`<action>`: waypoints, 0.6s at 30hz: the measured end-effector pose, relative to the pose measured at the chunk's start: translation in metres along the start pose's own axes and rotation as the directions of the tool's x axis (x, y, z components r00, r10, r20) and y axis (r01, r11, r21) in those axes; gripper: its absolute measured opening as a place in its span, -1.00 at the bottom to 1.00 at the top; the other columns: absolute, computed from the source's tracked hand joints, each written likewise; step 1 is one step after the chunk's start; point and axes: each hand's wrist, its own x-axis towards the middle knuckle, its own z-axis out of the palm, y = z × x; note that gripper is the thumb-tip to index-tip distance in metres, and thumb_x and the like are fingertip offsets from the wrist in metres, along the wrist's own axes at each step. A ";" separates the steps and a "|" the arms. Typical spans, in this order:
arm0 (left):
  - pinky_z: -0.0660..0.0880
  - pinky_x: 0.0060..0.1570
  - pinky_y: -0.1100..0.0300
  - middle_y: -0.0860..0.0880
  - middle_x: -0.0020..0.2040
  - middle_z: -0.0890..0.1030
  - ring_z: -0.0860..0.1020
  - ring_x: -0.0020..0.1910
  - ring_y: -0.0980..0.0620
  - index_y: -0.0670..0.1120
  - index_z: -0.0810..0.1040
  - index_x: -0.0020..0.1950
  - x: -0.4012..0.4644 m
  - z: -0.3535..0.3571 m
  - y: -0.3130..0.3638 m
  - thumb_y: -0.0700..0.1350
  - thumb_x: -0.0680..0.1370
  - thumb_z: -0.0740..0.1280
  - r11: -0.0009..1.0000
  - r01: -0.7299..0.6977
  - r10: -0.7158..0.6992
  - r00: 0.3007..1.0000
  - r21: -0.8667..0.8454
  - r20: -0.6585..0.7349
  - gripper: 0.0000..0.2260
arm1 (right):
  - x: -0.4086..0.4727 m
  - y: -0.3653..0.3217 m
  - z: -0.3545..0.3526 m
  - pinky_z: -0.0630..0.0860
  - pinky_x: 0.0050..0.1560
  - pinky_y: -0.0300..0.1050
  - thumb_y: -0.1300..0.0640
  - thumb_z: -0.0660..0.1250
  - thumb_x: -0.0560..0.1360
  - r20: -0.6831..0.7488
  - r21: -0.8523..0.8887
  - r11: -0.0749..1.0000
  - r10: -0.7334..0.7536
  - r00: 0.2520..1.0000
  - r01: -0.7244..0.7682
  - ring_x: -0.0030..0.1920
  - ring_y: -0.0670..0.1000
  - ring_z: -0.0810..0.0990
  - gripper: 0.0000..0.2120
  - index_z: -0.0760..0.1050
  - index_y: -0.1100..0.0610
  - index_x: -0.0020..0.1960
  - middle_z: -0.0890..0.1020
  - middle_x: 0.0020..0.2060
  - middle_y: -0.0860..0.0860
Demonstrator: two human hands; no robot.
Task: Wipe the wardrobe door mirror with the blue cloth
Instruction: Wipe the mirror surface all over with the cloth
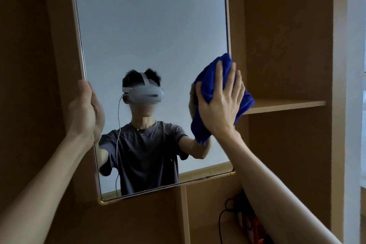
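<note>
1. While the right hand (219,103) lies flat with its fingers (224,77) spread open, its palm presses the bunched blue cloth (208,83) against the mirror (150,25) near the mirror's right edge.
2. The left hand (86,109) grips the left edge of the mirror's thin metal frame (79,31), the fingers curled around it.
3. To the right of the mirror, a wooden shelf (285,105) stands inside the wardrobe.
4. Below the mirror's lower right corner, a black cable (222,218) lies in a compartment, partly hidden by the right forearm.
5. No readable writing shows.
</note>
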 end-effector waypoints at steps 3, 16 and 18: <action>0.25 -0.58 0.53 0.19 -0.48 0.43 0.41 -0.62 0.34 0.08 0.33 -0.25 0.000 -0.002 0.003 0.29 0.65 0.09 0.999 0.008 -0.008 1.000 0.031 0.017 -0.61 | -0.051 0.022 0.004 0.12 0.59 0.31 -0.15 0.27 0.61 0.027 -0.037 0.951 -0.307 0.951 0.308 0.61 0.29 0.19 -0.36 0.31 0.14 0.59 0.29 0.58 0.23; 0.34 0.37 -0.13 -0.16 -0.27 0.47 0.51 -0.33 0.03 -0.07 0.50 -0.21 -0.017 0.000 0.012 0.37 0.60 0.05 0.999 0.034 -0.032 0.993 -0.008 0.110 -0.44 | 0.023 -0.012 0.009 0.01 0.62 0.26 -0.14 0.14 0.62 0.050 0.095 0.988 -0.126 0.991 0.121 0.62 0.27 0.16 -0.38 0.23 0.08 0.62 0.26 0.61 0.17; 0.24 0.42 -0.25 -0.14 -0.29 0.42 0.44 -0.34 0.02 -0.06 0.47 -0.24 -0.016 -0.001 0.012 0.38 0.56 0.06 1.000 0.017 -0.014 0.994 -0.024 0.111 -0.46 | 0.011 -0.029 0.014 0.08 0.60 0.27 -0.16 0.18 0.62 0.004 0.090 0.968 -0.238 0.971 0.236 0.60 0.26 0.22 -0.39 0.30 0.08 0.60 0.31 0.59 0.17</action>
